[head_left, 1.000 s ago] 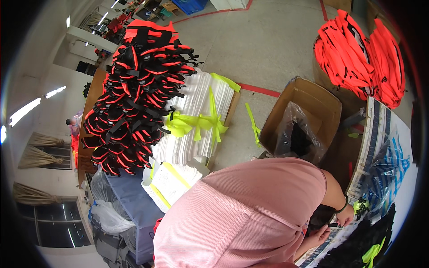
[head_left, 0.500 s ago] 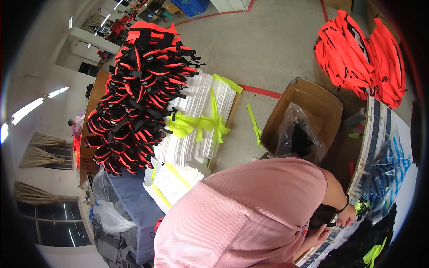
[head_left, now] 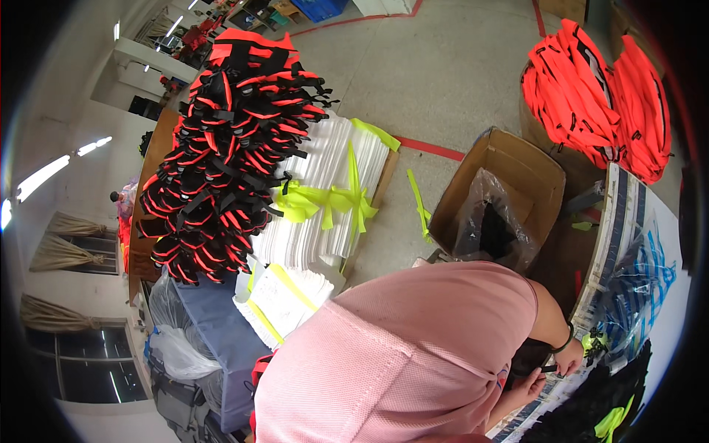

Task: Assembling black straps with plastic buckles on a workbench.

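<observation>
My left arm, in a pink sleeve point(head_left: 436, 317) with a dark band at the wrist, reaches right to the table edge. My left hand point(head_left: 569, 358) is closed, its fingertips pinching one end of a small black strap point(head_left: 548, 368). Lower and to the left, my right hand point(head_left: 527, 387) is also closed, on the strap's other end. Much of the strap is hidden by the fingers. Just beyond the left hand lies a small yellow-green bundle point(head_left: 595, 342). A heap of black straps point(head_left: 591, 402) with a yellow-green strip point(head_left: 613, 421) lies beside the hands.
A clear plastic bag with blue marks point(head_left: 636, 284) lies on the table. Next to the table stands an open cardboard box point(head_left: 452, 199) with a plastic bag inside. Orange fabric pieces point(head_left: 572, 100) are heaped behind it. Black-and-orange strapped goods point(head_left: 221, 162) and white sheets point(head_left: 295, 244) are stacked left.
The whole view has shifted slightly. Both hands stay close together at the table edge with the black strap between them; the left fingers have moved very little.
</observation>
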`<state>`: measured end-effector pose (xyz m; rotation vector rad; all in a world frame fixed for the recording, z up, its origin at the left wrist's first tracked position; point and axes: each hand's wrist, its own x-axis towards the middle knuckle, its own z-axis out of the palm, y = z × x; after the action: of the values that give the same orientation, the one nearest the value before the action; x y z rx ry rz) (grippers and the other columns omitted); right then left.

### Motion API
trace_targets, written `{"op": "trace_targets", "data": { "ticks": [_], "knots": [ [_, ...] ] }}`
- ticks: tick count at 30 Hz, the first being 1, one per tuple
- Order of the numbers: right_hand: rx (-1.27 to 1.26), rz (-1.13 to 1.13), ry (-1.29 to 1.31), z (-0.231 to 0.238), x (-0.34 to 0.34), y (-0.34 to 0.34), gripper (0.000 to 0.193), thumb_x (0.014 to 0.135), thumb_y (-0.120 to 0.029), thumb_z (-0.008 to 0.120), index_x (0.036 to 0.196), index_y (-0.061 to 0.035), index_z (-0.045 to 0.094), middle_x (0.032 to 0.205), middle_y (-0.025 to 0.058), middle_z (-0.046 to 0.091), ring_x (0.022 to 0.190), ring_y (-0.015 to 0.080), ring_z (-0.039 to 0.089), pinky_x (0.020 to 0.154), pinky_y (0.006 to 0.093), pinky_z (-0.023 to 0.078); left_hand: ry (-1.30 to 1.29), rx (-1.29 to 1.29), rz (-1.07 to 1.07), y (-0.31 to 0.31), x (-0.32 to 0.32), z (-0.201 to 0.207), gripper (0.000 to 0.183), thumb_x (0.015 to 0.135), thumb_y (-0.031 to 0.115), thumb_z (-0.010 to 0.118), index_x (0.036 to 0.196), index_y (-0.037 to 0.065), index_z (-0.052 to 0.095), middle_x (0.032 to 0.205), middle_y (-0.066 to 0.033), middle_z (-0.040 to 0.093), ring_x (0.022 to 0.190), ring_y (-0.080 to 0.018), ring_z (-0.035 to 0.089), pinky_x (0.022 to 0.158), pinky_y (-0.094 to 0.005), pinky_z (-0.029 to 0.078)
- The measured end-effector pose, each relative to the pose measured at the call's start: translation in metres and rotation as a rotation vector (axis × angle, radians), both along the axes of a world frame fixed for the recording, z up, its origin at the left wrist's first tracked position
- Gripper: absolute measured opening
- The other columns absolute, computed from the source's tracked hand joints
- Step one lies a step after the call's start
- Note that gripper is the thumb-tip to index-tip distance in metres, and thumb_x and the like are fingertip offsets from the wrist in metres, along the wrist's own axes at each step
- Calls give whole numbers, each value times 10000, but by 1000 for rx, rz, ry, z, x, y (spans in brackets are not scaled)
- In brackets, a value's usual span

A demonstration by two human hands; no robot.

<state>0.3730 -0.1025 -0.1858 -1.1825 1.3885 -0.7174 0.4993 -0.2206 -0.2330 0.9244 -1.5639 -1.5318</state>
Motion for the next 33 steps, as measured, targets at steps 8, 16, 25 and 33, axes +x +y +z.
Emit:
{"op": "trace_targets", "data": {
  "ticks": [8, 16, 25, 33],
  "knots": [
    [-14, 19, 37, 20, 12, 19, 166, 878, -241, 608, 799, -137, 505, 646, -100, 380, 533, -2, 286, 448, 181, 188, 72, 70, -11, -6, -13, -5, 161, 739, 69, 634, 900, 52, 640, 775, -73, 678, 676, -151, 668, 588, -300, 524],
    [-9, -183, -47, 20, 13, 41, 134, 864, -144, 615, 962, -95, 538, 631, -80, 429, 512, 7, 365, 439, 175, 264, 298, 232, -16, 17, 13, -14, 205, 744, 20, 639, 941, -18, 599, 810, -108, 628, 632, -168, 648, 569, -291, 534],
    [-89, -461, -112, 25, -39, 65, 151, 864, -135, 611, 767, -103, 500, 622, -89, 406, 504, 9, 319, 436, 183, 233, 194, 210, -56, 10, 22, 25, 228, 821, 31, 607, 1034, -48, 580, 840, -120, 643, 732, -165, 649, 674, -261, 533],
    [-49, -565, -242, 35, -43, 90, 92, 874, -141, 600, 827, -111, 526, 619, -80, 431, 458, -2, 304, 400, 170, 206, 253, 242, -74, 17, 22, 27, 266, 828, -12, 581, 1088, -66, 560, 926, -138, 617, 814, -203, 649, 731, -268, 547]
  ]
}}
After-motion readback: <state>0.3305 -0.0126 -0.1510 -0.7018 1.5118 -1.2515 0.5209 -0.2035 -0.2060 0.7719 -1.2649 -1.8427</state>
